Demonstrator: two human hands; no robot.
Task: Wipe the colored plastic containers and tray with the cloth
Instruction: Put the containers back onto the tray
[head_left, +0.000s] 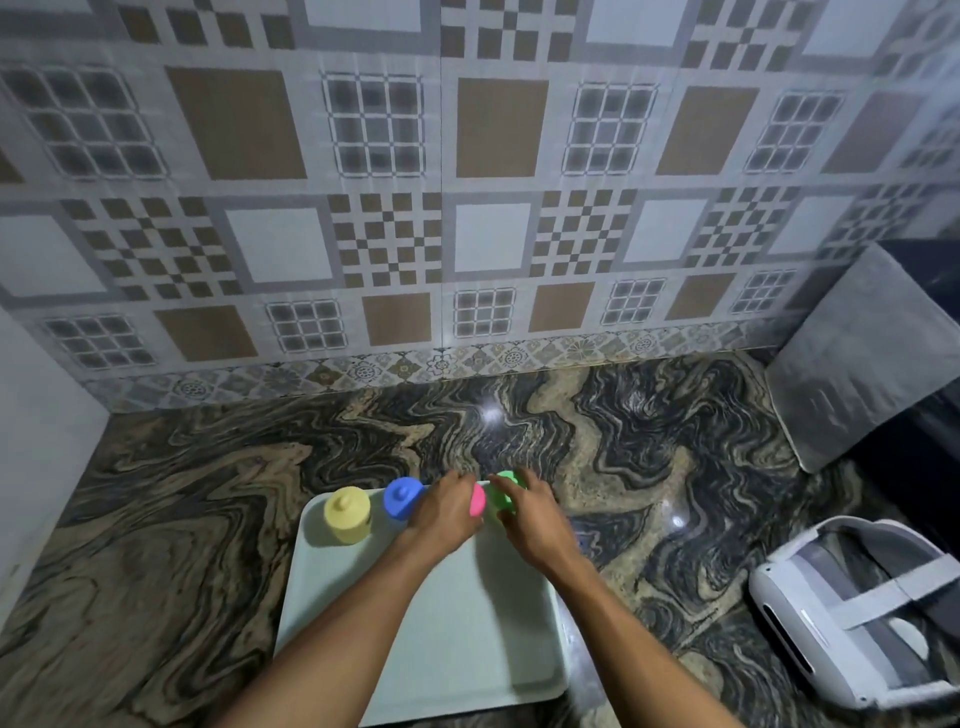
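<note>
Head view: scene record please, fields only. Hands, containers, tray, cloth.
tray: pale, on marble counter
yellow container: upright, tray's far-left corner, untouched
blue container: upright beside yellow, untouched
left hand: grips pink container
right hand: grips green container
cloth: grey, far right, in neither hand

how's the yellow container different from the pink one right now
Colour: the yellow container is pale yellow, the pink container bright pink.
Contact: the yellow container stands free of both hands, while the left hand grips the pink one.
Visibility: the yellow container shows whole, knobbed lid included; the pink one is mostly hidden under that hand.
Both are at the far end of the tray.
</note>
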